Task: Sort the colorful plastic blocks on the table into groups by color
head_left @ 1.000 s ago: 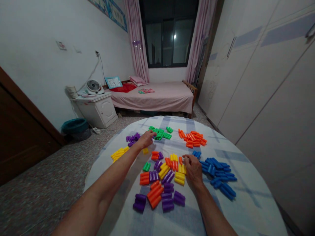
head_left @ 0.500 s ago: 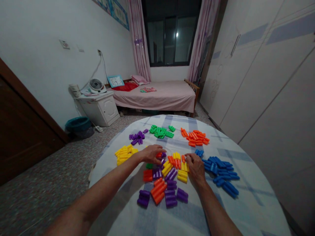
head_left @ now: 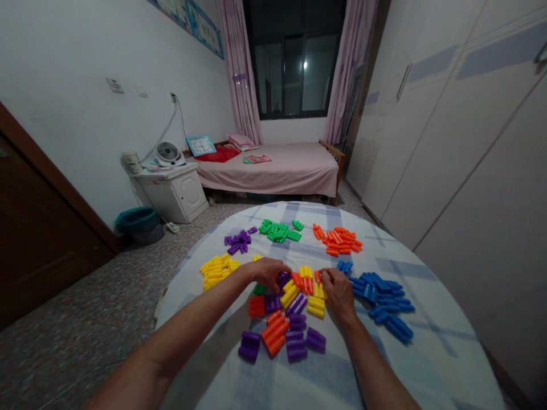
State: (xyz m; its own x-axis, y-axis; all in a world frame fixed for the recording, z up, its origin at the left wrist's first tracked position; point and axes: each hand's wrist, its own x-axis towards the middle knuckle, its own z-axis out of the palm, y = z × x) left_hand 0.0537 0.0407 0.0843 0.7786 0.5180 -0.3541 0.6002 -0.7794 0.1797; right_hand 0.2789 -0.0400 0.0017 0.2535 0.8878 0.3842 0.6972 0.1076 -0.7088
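Observation:
My left hand (head_left: pixel 270 272) reaches over the left part of a cluster of ribbed plastic blocks. Its thumb and bent fingers close around a purple block (head_left: pixel 283 279); the fingers partly cover it. On the cluster's right side, my right hand (head_left: pixel 338 287) pinches a small orange block (head_left: pixel 317 277) at the fingertips. Just below that is a yellow block (head_left: pixel 318 291), partly behind the fingers. Between the hands lie an orange block (head_left: pixel 304 283) and a yellow block (head_left: pixel 289 294). Nearer me are a larger orange block (head_left: pixel 275 335) and several purple blocks (head_left: pixel 296 346).
Sorted piles ring the cluster on the cloth-covered table (head_left: pixel 444 353): yellow (head_left: pixel 217 270), purple (head_left: pixel 239 241), green (head_left: pixel 278 230), orange (head_left: pixel 341 240) and blue (head_left: pixel 384 299). Behind the table stands a bed (head_left: pixel 277 171); a wardrobe (head_left: pixel 461 142) is at the right.
My left hand has lowered and its fingers have closed in around the purple block, now covering the orange piece beside it. My right hand stays nearly in place at the small orange block.

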